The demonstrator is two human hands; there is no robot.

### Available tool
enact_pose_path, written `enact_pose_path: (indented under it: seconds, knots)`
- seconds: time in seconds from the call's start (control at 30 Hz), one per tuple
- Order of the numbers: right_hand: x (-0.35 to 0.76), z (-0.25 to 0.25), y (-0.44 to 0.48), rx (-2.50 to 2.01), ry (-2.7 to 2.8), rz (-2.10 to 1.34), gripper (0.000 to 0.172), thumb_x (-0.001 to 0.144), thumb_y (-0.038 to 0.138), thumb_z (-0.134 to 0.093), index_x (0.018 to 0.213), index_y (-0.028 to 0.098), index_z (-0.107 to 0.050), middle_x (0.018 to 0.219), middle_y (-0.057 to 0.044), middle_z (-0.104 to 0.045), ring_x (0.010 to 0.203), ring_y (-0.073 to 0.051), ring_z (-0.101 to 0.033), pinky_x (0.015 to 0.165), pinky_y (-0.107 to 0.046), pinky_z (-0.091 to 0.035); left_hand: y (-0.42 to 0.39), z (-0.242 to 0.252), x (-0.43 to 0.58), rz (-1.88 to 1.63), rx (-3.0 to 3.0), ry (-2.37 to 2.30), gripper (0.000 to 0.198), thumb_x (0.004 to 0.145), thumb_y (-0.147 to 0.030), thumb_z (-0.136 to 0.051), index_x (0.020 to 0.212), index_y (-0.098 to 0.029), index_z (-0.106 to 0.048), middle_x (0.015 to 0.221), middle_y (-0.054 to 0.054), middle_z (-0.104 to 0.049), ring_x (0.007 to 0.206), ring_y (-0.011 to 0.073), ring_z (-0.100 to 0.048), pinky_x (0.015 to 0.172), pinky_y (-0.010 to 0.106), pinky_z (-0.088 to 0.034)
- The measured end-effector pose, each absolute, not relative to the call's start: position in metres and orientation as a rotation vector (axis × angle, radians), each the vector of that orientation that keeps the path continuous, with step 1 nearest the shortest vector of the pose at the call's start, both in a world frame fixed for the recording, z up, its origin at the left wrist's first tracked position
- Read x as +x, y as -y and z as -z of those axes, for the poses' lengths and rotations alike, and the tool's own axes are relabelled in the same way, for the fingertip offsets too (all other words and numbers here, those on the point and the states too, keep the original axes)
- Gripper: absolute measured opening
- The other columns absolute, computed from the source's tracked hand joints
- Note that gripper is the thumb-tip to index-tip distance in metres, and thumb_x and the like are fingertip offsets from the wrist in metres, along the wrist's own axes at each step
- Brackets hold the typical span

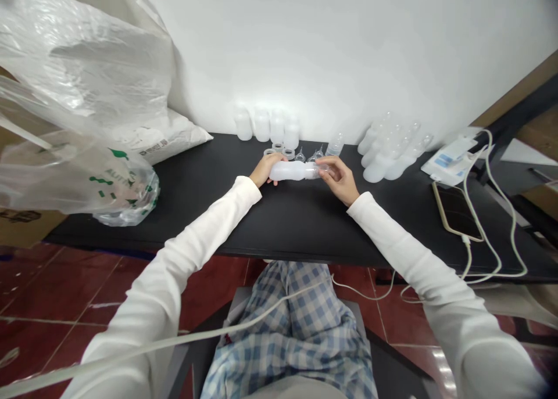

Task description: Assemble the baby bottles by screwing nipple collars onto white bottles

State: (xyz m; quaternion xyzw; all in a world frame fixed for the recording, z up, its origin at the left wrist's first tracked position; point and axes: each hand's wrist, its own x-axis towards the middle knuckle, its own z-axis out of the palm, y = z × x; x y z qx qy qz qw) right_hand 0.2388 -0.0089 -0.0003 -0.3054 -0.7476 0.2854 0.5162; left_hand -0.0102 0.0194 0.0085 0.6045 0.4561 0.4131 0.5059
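White plastic bottle (291, 170) lies sideways in your hands, just above the black tabletop (283, 225). Your left hand (263, 170) has a grip on its bottom; your right hand (340, 181) pinches its clear top. Twist crooked and it could slip, knocking the little clear pieces (300, 154) on the tabletop.

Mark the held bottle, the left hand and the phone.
bottle (291, 170), head view, middle of its white body.
left hand (264, 169), head view, back of the hand.
phone (457, 211), head view, centre of its dark screen.
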Motion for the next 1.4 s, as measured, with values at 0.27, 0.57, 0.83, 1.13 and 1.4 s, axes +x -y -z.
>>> enact_pose_path:
  seconds: [0.27,0.57,0.83,1.13,1.4]
  knots:
    - [0.239,-0.004,0.018,-0.699,2.027,-0.389,0.025,0.099,0.047,-0.057,0.106,0.025,-0.067,0.119,-0.012,-0.069,0.117,-0.028,-0.064,0.098,-0.051,-0.057,-0.017,-0.009,-0.007,-1.043,1.464,-1.072,0.035,0.092,-0.045,-0.045,0.078,-0.017,-0.060,0.065,0.003,-0.061,0.037,0.0098,-0.048,0.030,0.021,-0.030]
    - [0.232,-0.007,0.019,-0.741,1.961,-0.363,0.029,0.101,0.048,-0.052,0.108,0.023,-0.065,0.117,-0.012,-0.070,0.114,-0.025,-0.067,0.089,-0.041,-0.059,-0.016,-0.017,-0.010,-0.878,1.275,-0.946,0.038,0.085,-0.055,-0.049,0.079,-0.018,-0.053,0.053,0.008,-0.062,0.039,0.0176,-0.056,0.030,0.019,-0.019]
    - [0.225,-0.010,0.025,-0.960,1.807,-0.329,0.035,0.095,0.057,-0.055,0.088,0.023,-0.057,0.085,-0.003,-0.068,0.080,-0.017,-0.066,0.079,-0.032,-0.056,0.000,-0.014,0.012,-1.313,1.655,-0.875,0.045,0.092,-0.052,-0.045,0.065,-0.018,-0.056,0.066,0.004,-0.060,0.058,0.0142,-0.055,0.057,0.029,-0.046]
    - [0.221,-0.013,0.024,-1.378,1.559,-0.987,0.036,0.097,0.047,-0.043,0.070,0.023,-0.049,0.049,0.004,-0.052,0.037,-0.010,-0.043,0.038,-0.023,-0.031,0.020,-0.012,0.006,-1.466,2.807,-0.819,0.046,0.101,-0.042,-0.032,0.091,-0.019,-0.070,0.074,0.005,-0.072,0.057,0.0149,-0.061,0.056,0.029,-0.041]
    - [0.227,-0.020,0.015,-1.365,1.534,-1.240,0.053,0.100,0.066,-0.026,0.081,0.022,-0.048,0.046,0.000,-0.057,0.030,-0.011,-0.039,0.033,-0.023,-0.023,0.014,-0.013,0.008,-1.319,2.583,-1.076,0.033,0.092,-0.041,-0.047,0.096,-0.021,-0.073,0.089,0.007,-0.075,0.075,0.0182,-0.068,0.065,0.028,-0.045]
